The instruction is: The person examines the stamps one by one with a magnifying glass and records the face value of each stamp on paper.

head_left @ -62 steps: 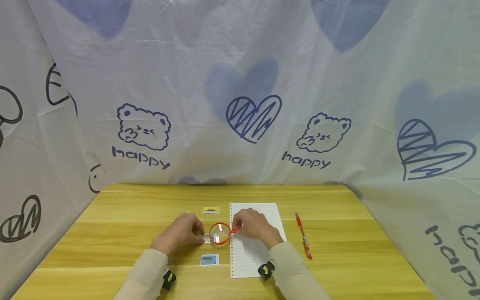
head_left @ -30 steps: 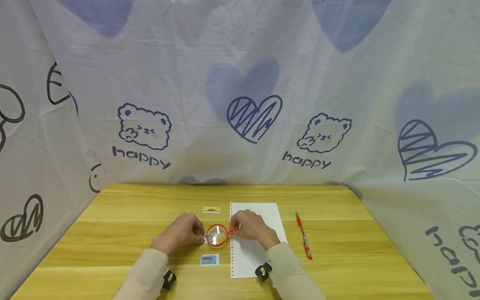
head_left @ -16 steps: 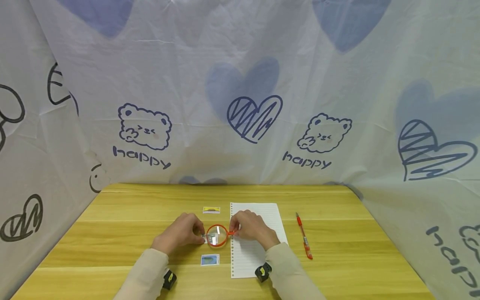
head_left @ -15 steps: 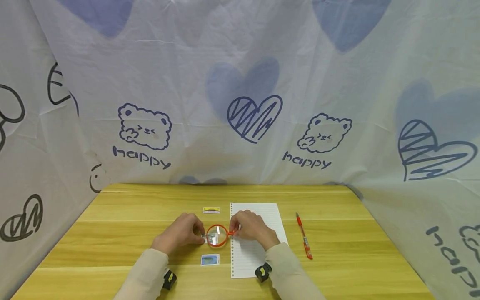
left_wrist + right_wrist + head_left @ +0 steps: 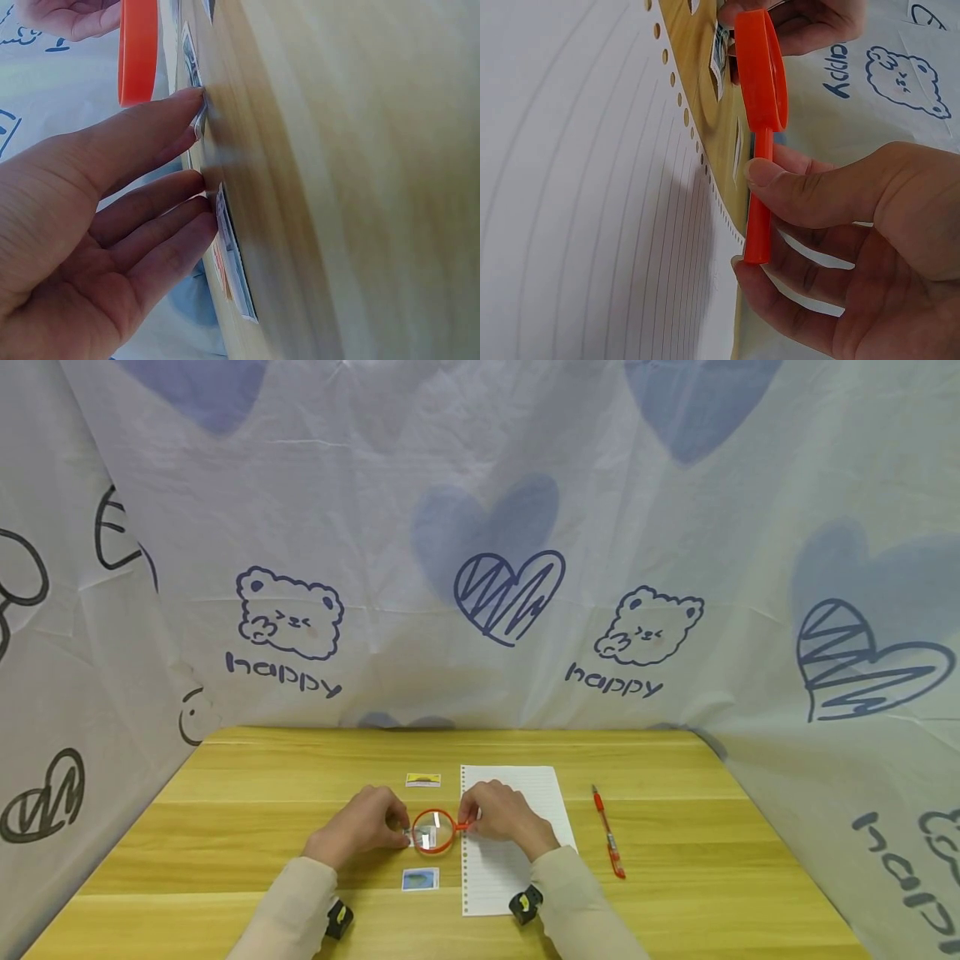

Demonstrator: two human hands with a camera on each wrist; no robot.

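My right hand (image 5: 501, 810) holds a red magnifying glass (image 5: 759, 71) by its handle, thumb against fingers. The lens hovers over a small postage stamp (image 5: 409, 837), partly seen through the glass. From the other side my left hand (image 5: 363, 825) pinches that stamp's left edge between thumb and forefinger. In the left wrist view the pinched stamp (image 5: 191, 60) is slightly raised at the edge, with the thumb covering part of it. Further stamps lie flat: a yellow one (image 5: 423, 780) behind and a blue one (image 5: 420, 879) in front.
Lined, hole-punched paper (image 5: 495, 885) lies under my right hand. A red pen (image 5: 608, 832) rests to its right on the wooden table (image 5: 225, 827). White printed cloth (image 5: 405, 610) surrounds the back and sides of the table.
Compared with two seconds ago, my right hand has brought the magnifying glass slightly left, further over the stamp. Both hands have stayed nearly still over the last second.
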